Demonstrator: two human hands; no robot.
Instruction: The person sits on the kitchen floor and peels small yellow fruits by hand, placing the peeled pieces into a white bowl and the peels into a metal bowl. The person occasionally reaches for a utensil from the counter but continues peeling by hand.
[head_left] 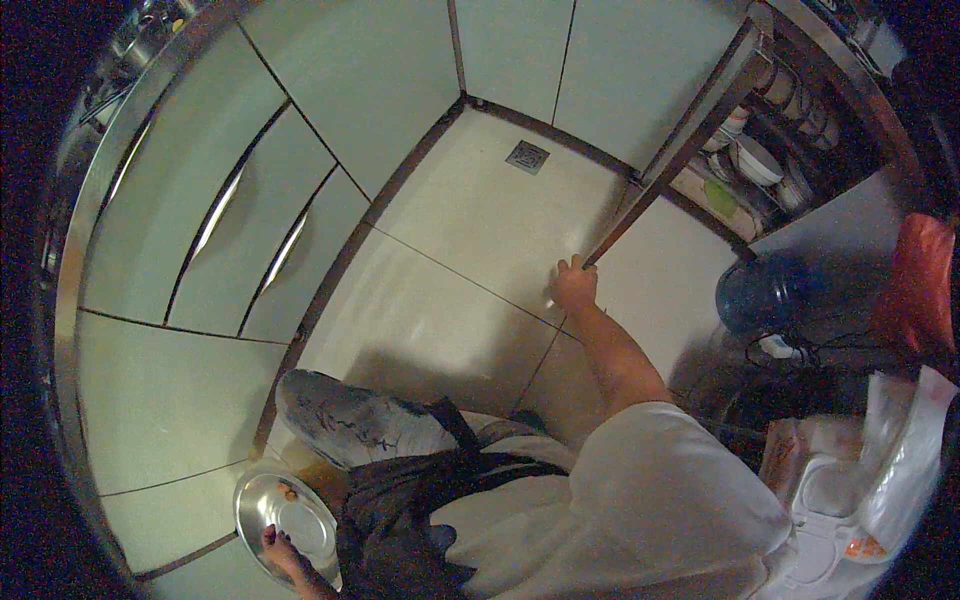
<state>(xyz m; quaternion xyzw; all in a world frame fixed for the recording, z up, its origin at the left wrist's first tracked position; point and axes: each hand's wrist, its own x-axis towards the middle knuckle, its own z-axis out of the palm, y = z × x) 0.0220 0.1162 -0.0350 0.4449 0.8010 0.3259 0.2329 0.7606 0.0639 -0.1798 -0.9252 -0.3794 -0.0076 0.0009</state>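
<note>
At the lower left, my left hand (282, 553) holds a round, shiny steel plate (312, 522) by its near side. The thumb lies over the inside of the plate, while the other fingers are mostly hidden. Small brownish pieces (289, 492) rest near the plate's far rim. My right arm stretches forward, and my right hand (574, 286) has its fingers curled on the bottom outer corner of an open cabinet door (672, 172). Behind that door, the open cabinet (850, 165) shows white bowls (757, 160) and other dishes on racks.
Pale green cabinet fronts with long handles (222, 212) run along the left. A floor drain (527, 156) is set in the light tiles. To the right stand a blue water bottle (765, 292), a red bag (915, 285) and white plastic packaging (850, 490). My shoe (350, 420) is below.
</note>
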